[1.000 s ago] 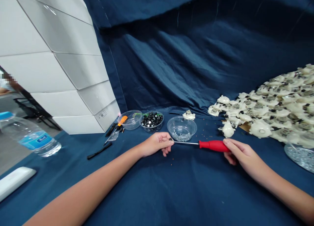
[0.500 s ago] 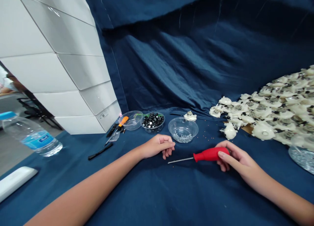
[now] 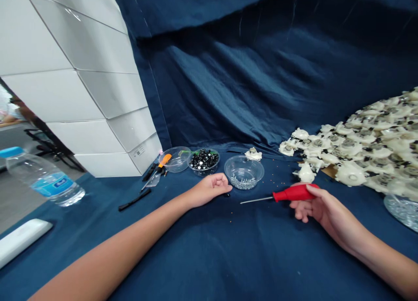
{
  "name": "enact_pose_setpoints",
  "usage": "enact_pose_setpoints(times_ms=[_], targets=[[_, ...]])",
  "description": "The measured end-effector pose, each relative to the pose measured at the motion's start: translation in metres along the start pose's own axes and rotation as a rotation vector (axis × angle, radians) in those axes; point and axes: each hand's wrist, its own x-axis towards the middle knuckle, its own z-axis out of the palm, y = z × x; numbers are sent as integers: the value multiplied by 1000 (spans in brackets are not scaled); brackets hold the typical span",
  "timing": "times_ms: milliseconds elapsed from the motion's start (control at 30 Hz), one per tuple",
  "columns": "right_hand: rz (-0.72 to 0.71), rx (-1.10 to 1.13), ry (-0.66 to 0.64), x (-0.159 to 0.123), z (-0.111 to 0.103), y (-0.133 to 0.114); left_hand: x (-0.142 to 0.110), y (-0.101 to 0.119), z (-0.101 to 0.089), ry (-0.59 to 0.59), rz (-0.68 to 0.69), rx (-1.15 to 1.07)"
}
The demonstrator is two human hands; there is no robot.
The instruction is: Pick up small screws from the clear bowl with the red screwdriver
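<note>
A red-handled screwdriver (image 3: 294, 193) lies across the right hand (image 3: 313, 204), toward the right of the navy-cloth-covered table (image 3: 209, 257). Its glossy, bulbous handle narrows to a short collar, and a thin steel shaft runs left, almost level, its tip ending just beside the left hand (image 3: 210, 190). The right fingers wrap over the handle in a firm but relaxed grip. The left hand rests on the cloth, loosely curled and holding nothing, just in front of a clear plastic bowl (image 3: 243, 172) of small screws. Along the back of the table sit a bowl of black parts (image 3: 203, 160) and an orange-handled screwdriver (image 3: 163, 161). A heap of cream plastic parts (image 3: 359, 148) fills the right side, behind the right hand.
</note>
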Motion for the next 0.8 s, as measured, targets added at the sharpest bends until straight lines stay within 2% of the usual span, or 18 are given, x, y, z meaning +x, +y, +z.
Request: enact_pose_setpoints(times_ms=[67, 133, 233, 300, 433, 500, 600, 800], targets=[[-6, -20, -10, -2, 1, 1, -3, 6, -6, -44, -38, 109], [-8, -28, -7, -3, 2, 2, -7, 14, -10, -102, -48, 330], [-4, -33, 6, -4, 1, 2, -11, 22, -4, -46, 33, 523], [5, -30, -2, -3, 0, 1, -10, 22, 6, -38, 45, 410], [19, 25, -25, -2, -3, -2, -5, 8, 23, -62, -67, -195], [19, 80, -19, -1, -4, -3, -3, 1, 24, -38, -92, -388], [19, 131, -39, -1, -4, -5, -1, -5, 19, -70, -106, -490], [13, 113, -80, -1, -4, -2, 0, -7, 12, -128, -97, -519]])
